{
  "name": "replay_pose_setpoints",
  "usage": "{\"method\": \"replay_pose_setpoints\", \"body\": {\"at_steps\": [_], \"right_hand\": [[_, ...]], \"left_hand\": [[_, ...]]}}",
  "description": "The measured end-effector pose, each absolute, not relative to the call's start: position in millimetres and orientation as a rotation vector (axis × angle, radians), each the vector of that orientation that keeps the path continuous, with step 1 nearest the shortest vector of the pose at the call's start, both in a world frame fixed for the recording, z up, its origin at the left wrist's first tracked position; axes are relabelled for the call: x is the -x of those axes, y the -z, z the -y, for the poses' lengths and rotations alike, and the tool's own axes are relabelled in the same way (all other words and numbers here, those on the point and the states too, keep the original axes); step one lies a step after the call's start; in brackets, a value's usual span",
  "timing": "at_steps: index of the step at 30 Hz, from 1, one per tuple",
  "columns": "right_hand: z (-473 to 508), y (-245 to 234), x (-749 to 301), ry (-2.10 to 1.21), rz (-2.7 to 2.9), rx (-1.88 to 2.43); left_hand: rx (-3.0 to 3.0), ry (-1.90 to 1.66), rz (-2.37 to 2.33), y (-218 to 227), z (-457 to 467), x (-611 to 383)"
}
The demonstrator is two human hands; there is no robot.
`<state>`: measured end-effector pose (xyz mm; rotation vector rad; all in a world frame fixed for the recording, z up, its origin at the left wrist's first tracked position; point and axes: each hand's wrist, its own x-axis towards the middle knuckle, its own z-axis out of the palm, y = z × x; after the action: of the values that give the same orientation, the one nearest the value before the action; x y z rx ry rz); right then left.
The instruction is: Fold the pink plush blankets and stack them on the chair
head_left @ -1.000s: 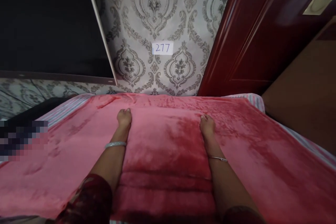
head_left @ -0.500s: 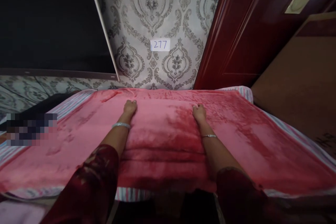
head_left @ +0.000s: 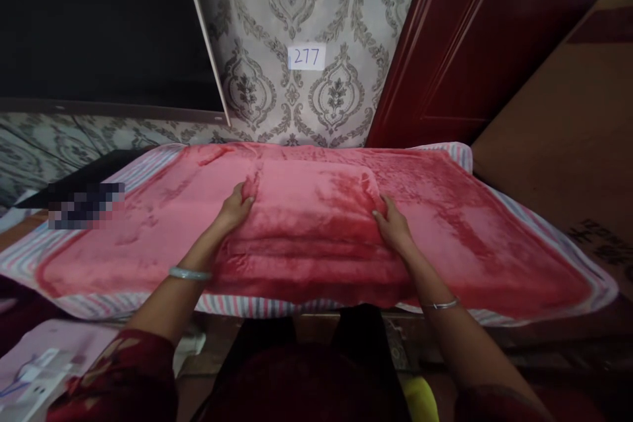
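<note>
A pink plush blanket (head_left: 306, 211) lies folded into a thick rectangular pad in the middle of the surface. Its layers show as creases along the near side. Beneath it spreads a wide pink plush cover (head_left: 173, 224) with a striped border. My left hand (head_left: 236, 210) grips the folded blanket's left edge, thumb on top and the other fingers partly hidden. On the opposite edge, my right hand (head_left: 394, 223) holds it in the same way.
A large dark screen (head_left: 109, 26) stands at the back left, before a patterned wall (head_left: 247, 92) bearing a paper numbered 277 (head_left: 306, 57). A dark red door panel (head_left: 445, 59) and a cardboard box (head_left: 558, 119) border the right. White items lie low at the left.
Both hands have come back from the folded blanket's far part to its left and right sides, now wider apart. The camera view has shifted, showing more floor at the front.
</note>
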<state>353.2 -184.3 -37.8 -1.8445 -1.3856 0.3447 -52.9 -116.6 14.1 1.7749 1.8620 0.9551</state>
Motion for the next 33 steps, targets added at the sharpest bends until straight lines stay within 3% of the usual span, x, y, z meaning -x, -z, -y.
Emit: {"method": "replay_pose_setpoints", "body": {"at_steps": [5,19,33], "right_hand": [[194.7,44.8,-349.7,-0.271,1.312,1.873],[218.2,45.4,-354.0,-0.267,1.353,1.827],[242.3,47.1,-352.3,-0.225,1.353,2.036]], "left_hand": [[-1.736,-0.931,-2.024,0.3,128.3,51.7],[-1.644,-1.061,-1.733,4.3,157.7,67.5],[-1.718,-0.987,-1.874,5.1,187.3,64.6]]}}
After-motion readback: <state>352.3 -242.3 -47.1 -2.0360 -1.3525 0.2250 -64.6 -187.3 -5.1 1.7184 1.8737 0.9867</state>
